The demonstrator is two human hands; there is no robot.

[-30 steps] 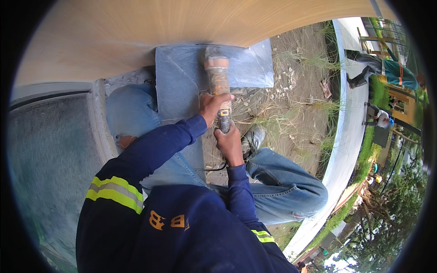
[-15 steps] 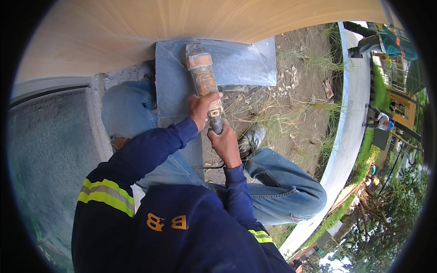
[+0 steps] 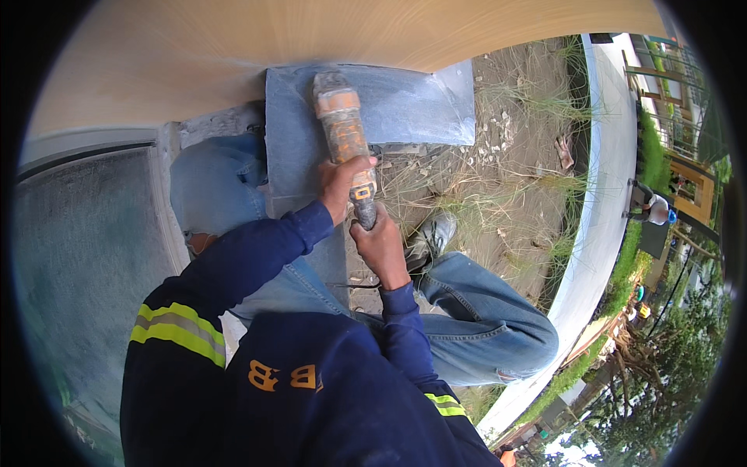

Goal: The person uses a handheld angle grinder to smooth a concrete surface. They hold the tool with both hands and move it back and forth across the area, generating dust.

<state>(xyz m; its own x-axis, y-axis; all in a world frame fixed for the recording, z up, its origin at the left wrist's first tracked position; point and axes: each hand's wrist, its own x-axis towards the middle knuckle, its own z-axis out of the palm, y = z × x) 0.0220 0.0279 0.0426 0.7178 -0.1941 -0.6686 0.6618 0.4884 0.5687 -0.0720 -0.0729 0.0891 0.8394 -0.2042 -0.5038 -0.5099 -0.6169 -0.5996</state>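
Power tool point(image 3: 342, 136), long, dusty and grey-orange, sits between the left grip point(image 3: 338, 189) and the right grip point(image 3: 381, 251), its head pointing away from both. Well to the left of the left grip stands a dark, dusty panel point(image 3: 89, 241) with a pale frame point(image 3: 166, 187) along its edge; nearer comes a knee in blue jeans point(image 3: 210, 183). Just left of that grip, and running on beyond it to the right, lies a blue-grey slab point(image 3: 412, 101), with a tan surface point(image 3: 233, 39) rising past its far edge. The tool's head is over this slab; whether they touch, I cannot tell. The left grip is wrapped round the tool's body, while the right grip, closer to the wearer, is closed round its narrow rear end. A dark cord point(image 3: 362, 286) shows near the right wrist. Right of the right grip are a dusty shoe point(image 3: 429, 237), then bare soil point(image 3: 506, 210) with tufts of grass point(image 3: 463, 204), and, well apart, a pale curving strip of pavement point(image 3: 595, 226) with a person in a blue helmet point(image 3: 652, 208) beyond.
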